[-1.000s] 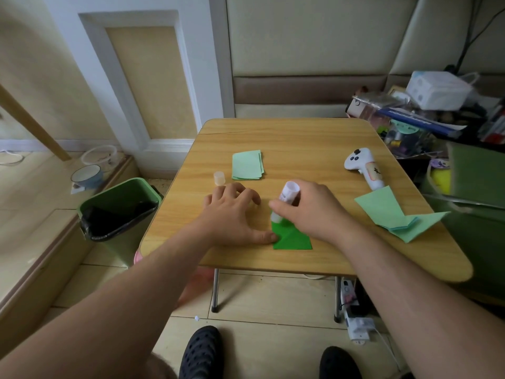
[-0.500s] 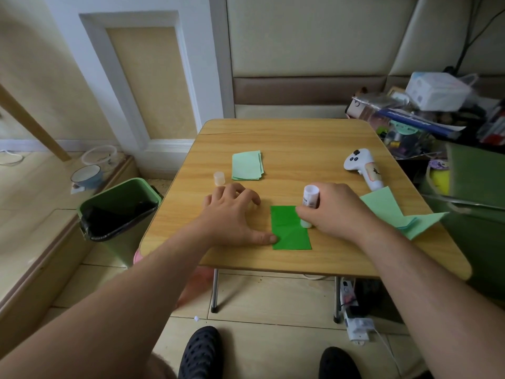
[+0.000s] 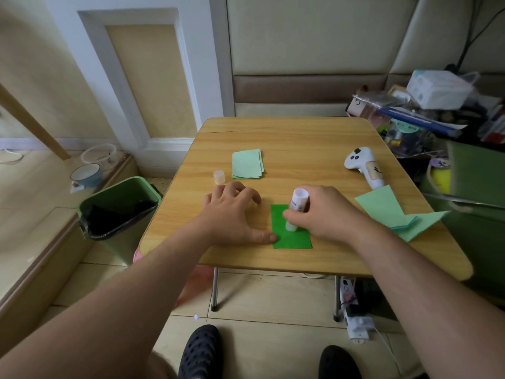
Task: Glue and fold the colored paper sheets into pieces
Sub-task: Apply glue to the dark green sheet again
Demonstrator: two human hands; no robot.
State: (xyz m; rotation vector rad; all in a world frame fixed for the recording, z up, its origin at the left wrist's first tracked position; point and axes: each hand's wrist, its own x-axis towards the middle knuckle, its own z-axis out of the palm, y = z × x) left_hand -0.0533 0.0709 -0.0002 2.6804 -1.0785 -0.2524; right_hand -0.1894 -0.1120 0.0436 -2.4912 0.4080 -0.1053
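Note:
A dark green paper sheet lies flat near the front edge of the wooden table. My left hand rests on the table with its thumb tip pressing the sheet's left edge. My right hand grips a white glue stick, held upright with its lower end on the middle of the sheet. The stick's clear cap stands apart to the left. A small stack of pale green folded pieces lies behind my left hand. Loose pale green sheets lie at the right edge.
A white handheld controller lies at the table's right rear. A green waste bin with a black liner stands left of the table. Cluttered boxes and a green container crowd the right side. My dark shoes show below.
My right hand carried the glue stick from the sheet's left part to its right edge, then back left onto the middle. My left hand stayed put.

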